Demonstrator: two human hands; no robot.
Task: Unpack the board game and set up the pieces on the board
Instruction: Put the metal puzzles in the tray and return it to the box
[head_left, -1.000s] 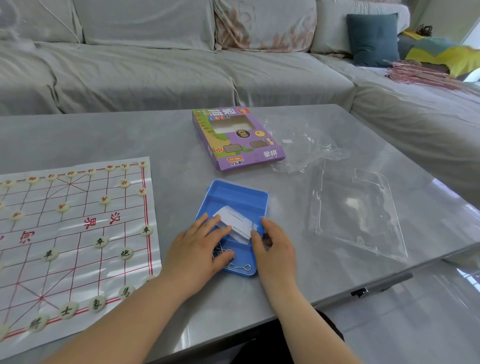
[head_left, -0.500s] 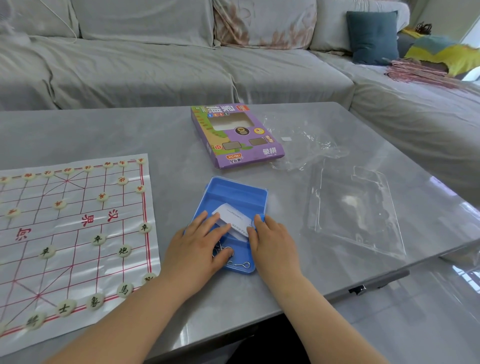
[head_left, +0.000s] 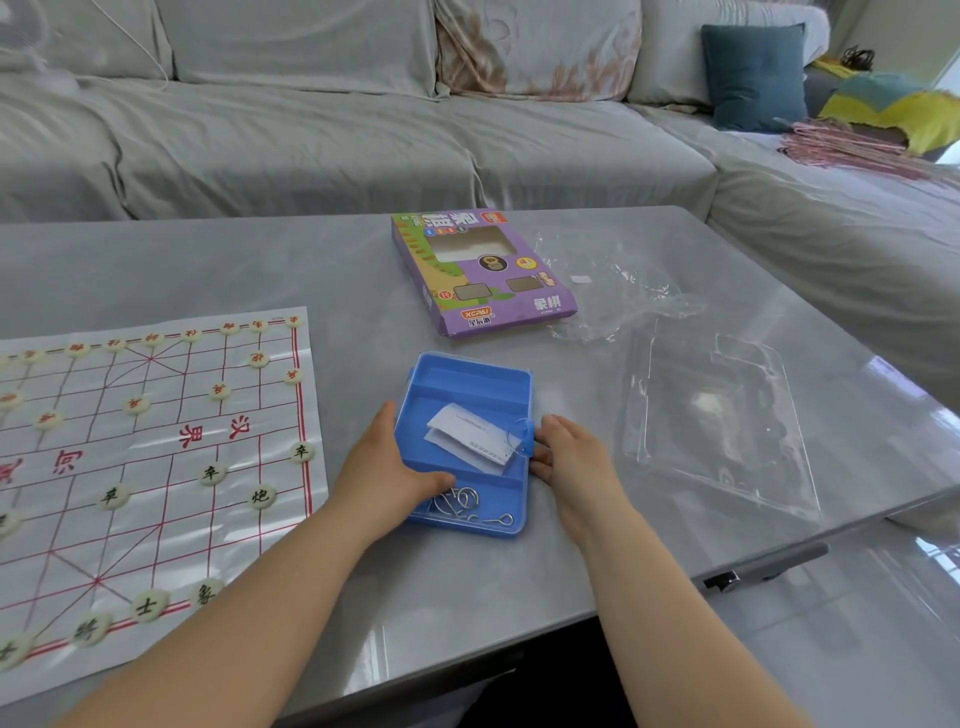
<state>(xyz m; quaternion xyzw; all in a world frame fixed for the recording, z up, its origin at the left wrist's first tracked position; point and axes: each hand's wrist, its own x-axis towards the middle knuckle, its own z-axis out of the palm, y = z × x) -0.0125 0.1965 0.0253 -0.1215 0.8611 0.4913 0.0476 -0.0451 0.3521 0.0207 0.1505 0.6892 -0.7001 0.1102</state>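
Between the hands lies the blue case (head_left: 467, 376): the left hand (head_left: 382, 467) grips its left edge, thumb curled over the top, while the right hand (head_left: 574, 457) presses fairly straight fingers against its latch side. Left of the left hand spreads the board (head_left: 156, 525) with pieces (head_left: 212, 474) set out; beyond the case sits the purple box (head_left: 545, 304)
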